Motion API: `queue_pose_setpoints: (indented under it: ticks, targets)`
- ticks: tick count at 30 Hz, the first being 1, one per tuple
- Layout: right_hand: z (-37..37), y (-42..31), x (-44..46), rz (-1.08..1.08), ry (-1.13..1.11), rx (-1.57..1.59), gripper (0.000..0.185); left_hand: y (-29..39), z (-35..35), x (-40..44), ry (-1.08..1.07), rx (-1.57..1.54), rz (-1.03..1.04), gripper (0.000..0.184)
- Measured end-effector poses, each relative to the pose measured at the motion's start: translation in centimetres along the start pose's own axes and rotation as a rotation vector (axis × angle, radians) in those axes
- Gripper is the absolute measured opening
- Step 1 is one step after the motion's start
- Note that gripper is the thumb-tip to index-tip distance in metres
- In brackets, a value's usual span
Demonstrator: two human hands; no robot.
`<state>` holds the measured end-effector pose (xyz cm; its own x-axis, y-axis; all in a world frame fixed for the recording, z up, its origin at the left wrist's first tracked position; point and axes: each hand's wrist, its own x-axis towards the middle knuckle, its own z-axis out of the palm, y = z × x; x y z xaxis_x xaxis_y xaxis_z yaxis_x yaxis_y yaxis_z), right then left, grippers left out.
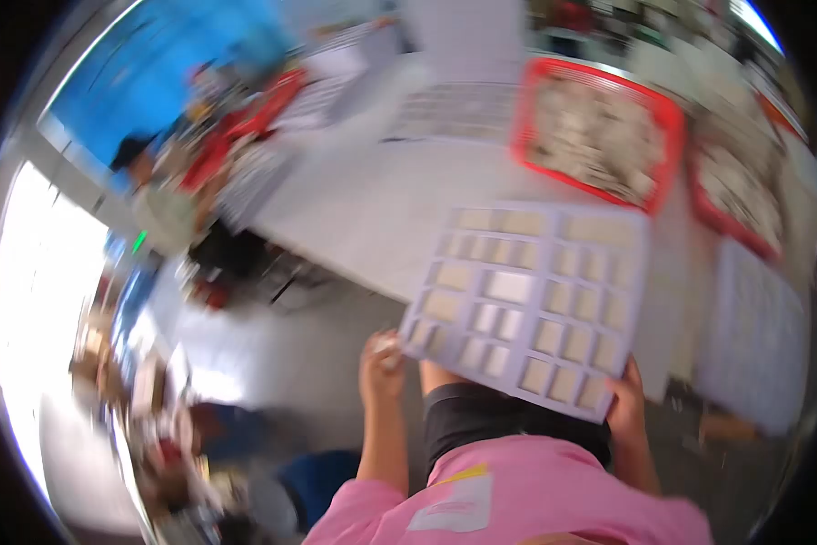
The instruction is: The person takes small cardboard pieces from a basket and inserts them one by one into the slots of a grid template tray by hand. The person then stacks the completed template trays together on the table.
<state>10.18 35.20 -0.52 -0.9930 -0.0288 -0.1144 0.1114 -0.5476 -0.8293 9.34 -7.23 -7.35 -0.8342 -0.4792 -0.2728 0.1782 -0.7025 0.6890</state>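
Observation:
A pale lilac tray (pixel 533 309) with many rectangular compartments is tilted over the near edge of the white table. Beige flat pieces fill most compartments; a few near the middle look whiter. My right hand (pixel 626 400) grips the tray's lower right edge, fingers wrapped round it. Beside the tray's lower left corner is my left hand (pixel 384 363), its fingers curled around a small whitish thing that is too blurred to name.
A red basket (pixel 676 136) of beige pieces stands behind the tray, another red basket (pixel 733 227) to its right. Further trays lie on the white table (pixel 336 204) and at the right (pixel 755 336). A person (pixel 168 204) in a dark cap sits at the left.

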Motion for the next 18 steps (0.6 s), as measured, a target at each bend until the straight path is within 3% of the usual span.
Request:
queue_pose_setpoints:
  ticks: [3,5,8,10,12,15,18]
  targets:
    - [-1.6,-4.4,0.4,-0.035,0.034,0.023,0.065,0.6,1.2,0.3,-0.01,0.072,0.043,0.052]
    - [-3.3,-6.1,-0.2,-0.088,0.069,0.015,0.065,0.5,-2.8,3.1,-0.01,0.252,0.11,0.054]
    - [-5.8,-9.0,-2.6,-0.242,0.177,0.051,0.062,2.0,-2.8,4.9,0.01,0.097,-0.082,0.055]
    - [-13.2,-13.6,-5.1,-0.446,0.257,-0.016,0.057,0.1,0.5,3.2,-0.002,0.11,-0.116,0.056]
    - [-14.9,-17.5,-7.7,-0.551,0.332,0.042,0.053,-0.5,2.3,2.7,-0.026,0.169,-0.13,0.056]
    - [-24.2,-21.2,-13.0,-0.63,0.481,0.046,0.045,-2.0,4.5,2.5,-0.018,0.1,-0.178,0.043]
    - [-31.4,-25.6,-17.7,-0.662,0.605,0.045,0.038,-2.9,6.2,1.9,-0.036,0.15,-0.194,0.044]
